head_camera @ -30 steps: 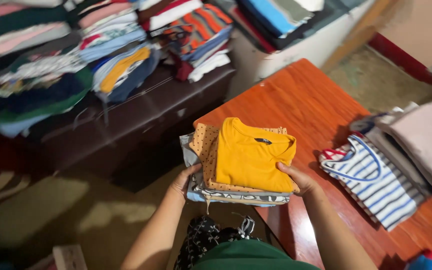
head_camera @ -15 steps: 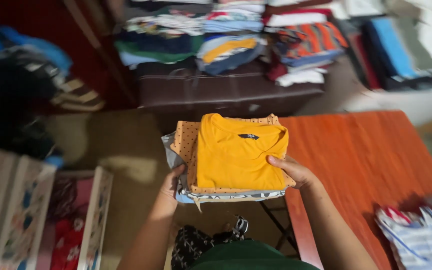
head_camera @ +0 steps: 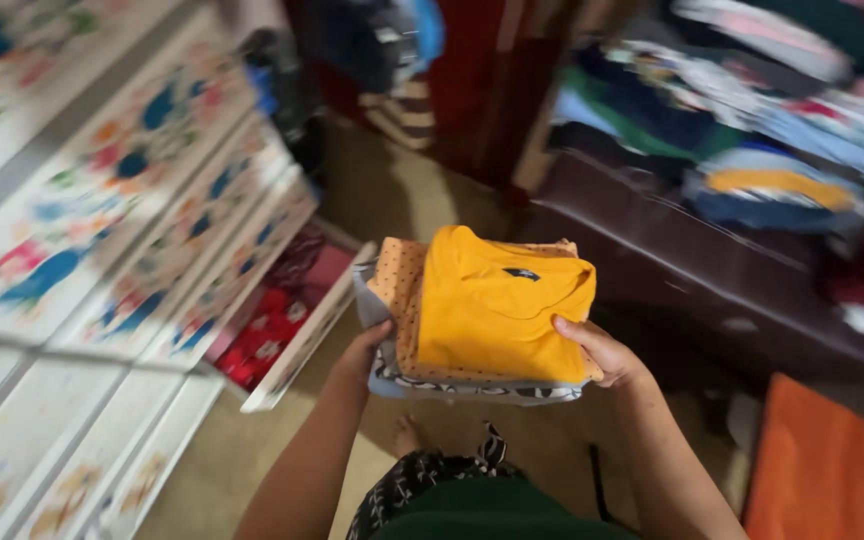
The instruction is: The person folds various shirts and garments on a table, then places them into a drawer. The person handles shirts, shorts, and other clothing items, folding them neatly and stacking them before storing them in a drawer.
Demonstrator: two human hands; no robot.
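Observation:
I carry a small stack of folded clothes in front of my body. A yellow shirt lies on top, an orange dotted garment beneath it, grey and patterned pieces at the bottom. My left hand grips the stack's left edge from below. My right hand holds its right side, thumb pressed on the yellow shirt.
A white drawer unit with colourful floral fronts stands at the left; one low drawer is pulled open with red clothes inside. A dark brown bench piled with folded clothes is at the right. An orange table corner shows bottom right.
I have turned left with the stack, away from the orange table and toward the drawer unit. Both hands keep the same grip on the clothes.

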